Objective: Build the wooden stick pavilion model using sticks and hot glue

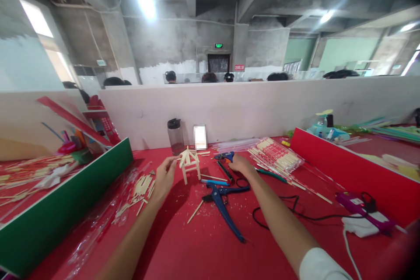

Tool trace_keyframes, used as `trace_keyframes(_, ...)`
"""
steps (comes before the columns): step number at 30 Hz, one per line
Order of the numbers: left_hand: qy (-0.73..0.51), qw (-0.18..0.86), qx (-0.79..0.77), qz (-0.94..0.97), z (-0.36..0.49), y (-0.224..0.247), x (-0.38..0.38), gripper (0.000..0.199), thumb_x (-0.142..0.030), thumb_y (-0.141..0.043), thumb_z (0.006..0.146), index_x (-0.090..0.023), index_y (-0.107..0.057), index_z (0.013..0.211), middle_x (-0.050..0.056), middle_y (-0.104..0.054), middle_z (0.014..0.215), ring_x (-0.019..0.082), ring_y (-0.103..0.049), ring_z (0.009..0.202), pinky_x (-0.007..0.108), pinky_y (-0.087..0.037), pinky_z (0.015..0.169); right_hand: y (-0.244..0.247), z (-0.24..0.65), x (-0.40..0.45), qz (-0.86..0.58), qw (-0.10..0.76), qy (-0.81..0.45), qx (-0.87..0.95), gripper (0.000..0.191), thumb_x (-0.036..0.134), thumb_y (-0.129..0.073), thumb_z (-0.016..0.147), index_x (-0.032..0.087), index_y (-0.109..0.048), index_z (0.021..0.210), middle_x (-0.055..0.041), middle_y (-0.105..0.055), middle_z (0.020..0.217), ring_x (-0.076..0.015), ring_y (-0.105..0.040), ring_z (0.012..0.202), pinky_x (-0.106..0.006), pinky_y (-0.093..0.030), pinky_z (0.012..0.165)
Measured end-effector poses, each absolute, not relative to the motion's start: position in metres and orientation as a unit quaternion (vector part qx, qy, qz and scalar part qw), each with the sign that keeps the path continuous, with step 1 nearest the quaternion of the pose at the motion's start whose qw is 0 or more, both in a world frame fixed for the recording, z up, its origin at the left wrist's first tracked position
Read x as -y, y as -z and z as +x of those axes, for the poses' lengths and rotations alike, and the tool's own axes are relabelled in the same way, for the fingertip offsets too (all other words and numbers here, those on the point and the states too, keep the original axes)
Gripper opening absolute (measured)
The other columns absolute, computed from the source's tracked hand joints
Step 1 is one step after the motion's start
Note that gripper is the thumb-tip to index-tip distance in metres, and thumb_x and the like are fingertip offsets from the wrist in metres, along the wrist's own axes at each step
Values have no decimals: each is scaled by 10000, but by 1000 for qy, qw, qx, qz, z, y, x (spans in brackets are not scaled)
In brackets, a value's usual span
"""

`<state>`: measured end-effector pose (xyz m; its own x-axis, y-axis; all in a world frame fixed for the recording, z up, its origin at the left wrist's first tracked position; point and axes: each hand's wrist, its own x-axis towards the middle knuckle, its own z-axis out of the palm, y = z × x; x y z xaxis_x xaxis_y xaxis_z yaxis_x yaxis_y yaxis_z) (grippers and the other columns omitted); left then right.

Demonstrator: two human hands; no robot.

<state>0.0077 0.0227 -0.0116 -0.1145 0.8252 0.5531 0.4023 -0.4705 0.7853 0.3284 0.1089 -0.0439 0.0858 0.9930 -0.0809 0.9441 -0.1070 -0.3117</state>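
Note:
My left hand (166, 177) is closed at the left side of a small house-like frame of wooden sticks (189, 167), fingertips pinching its sloped top. The frame stands upright on thin legs. To the right, my right hand (242, 164) is wrapped round a blue glue gun (225, 156) with an orange part; its far fingers are hidden. In front of the two hands lies a blue pipe cutter (221, 205) with spread handles. Beside it are a light blue pen (215, 182), a dark red-and-black pen (225, 171) and a loose stick (195, 211).
Cut sticks (142, 188) lie left; bundled sticks (275, 155) lie right. A bottle (175, 135) stands by the white partition (236, 109). Green (72, 201) and red boards (354, 166) flank the table. A black cord (308, 215) runs near a purple power strip (352, 205).

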Motion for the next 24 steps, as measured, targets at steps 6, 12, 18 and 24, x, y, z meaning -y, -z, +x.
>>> trace_keyframes(6,-577,190,-480,633,6,12,-28,374,-466,-527,894,-179,-705,1056,97,-740,1109,254,-663,1045,393,-490,970,42,329,-109,-723,68,-134,675,474,384,-640,827,107,-638,1213,-237,-668,1215,-334,-656,1114,-376,-501,882)
trace_keyframes(12,-573,142,-483,647,2,5,-16,331,-447,-579,866,-194,-732,1015,76,-748,1020,226,-674,954,346,-518,895,38,331,-108,-714,60,-135,684,485,415,-670,815,119,-660,1198,-225,-675,1211,-326,-660,1110,-345,-500,862)
trace_keyframes(18,-542,81,-509,664,-1,-7,-5,284,-428,-567,866,-197,-714,945,55,-761,943,217,-693,880,319,-537,857,31,331,-100,-717,59,-128,683,508,447,-688,809,124,-661,1200,-218,-677,1208,-316,-663,1101,-331,-494,844)
trace_keyframes(24,-459,15,-526,716,-4,-4,-5,271,-416,-501,920,-233,-680,1008,42,-757,978,222,-701,894,312,-514,822,19,333,-92,-714,56,-125,687,479,452,-727,771,163,-678,1150,-176,-719,1114,-304,-684,1032,-321,-492,809)
